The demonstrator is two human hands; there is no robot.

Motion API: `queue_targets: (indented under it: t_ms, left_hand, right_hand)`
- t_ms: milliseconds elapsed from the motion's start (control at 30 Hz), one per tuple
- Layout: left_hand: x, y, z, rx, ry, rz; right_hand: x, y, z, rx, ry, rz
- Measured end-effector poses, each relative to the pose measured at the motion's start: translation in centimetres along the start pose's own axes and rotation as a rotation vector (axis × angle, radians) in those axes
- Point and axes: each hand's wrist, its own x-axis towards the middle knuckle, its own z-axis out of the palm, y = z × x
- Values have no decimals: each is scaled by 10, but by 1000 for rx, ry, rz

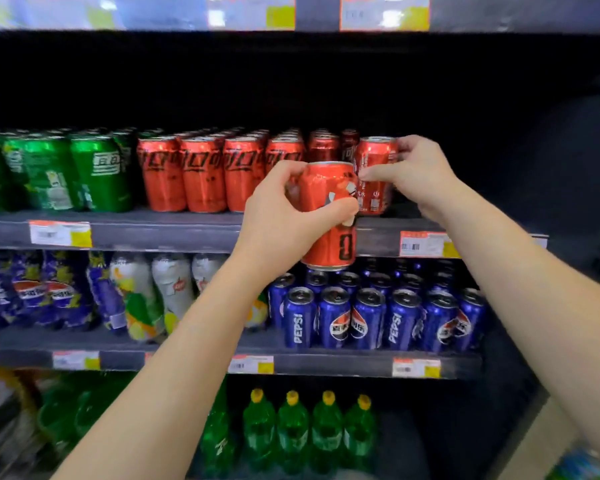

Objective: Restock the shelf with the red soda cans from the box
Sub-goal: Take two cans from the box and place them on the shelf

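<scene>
Left hand, centre frame, wraps thumb and fingers around a red soda can held in the air before the shelf edge. Right hand, just beyond, pinches a second red can standing on that shelf, apparently at the row's right end. Behind, at left of centre, the red rows look largely filled; dark space remains at right. No box is visible.

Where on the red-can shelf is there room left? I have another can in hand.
Bare shelf lies right of the can the right hand grips, toward the dark end. Left, red rows meet green cans, packed tight. The left hand holds another can.
</scene>
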Motion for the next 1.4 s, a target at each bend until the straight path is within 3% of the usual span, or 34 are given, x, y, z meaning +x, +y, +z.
queue_targets:
  t_ms: [333, 700, 1000, 1167, 1200, 1300, 1333, 1400]
  left_hand:
    - [16, -3, -2, 16, 32, 22]
    - [24, -14, 2, -38, 49, 39]
    - [31, -17, 4, -47, 56, 59]
    - [35, -12, 13, -38, 69, 57]
    - [36, -11, 15, -33, 74, 57]
    - [40, -3, 23, -5, 89, 69]
    - [42, -1, 27, -4, 93, 75]
    - [44, 3, 35, -2, 101, 96]
  right_hand:
    - [48, 11, 9, -108, -112, 87]
    - [98, 17, 40, -296, -6, 167]
    - [117, 25, 37, -341, -70, 191]
    - [70, -12, 20, -327, 119, 145]
    - [52, -24, 12, -200, 38, 134]
    - [-15, -58, -11, 129, -438, 158]
    - [-31, -62, -12, 161, -520, 109]
    - [-51, -62, -7, 107, -479, -2]
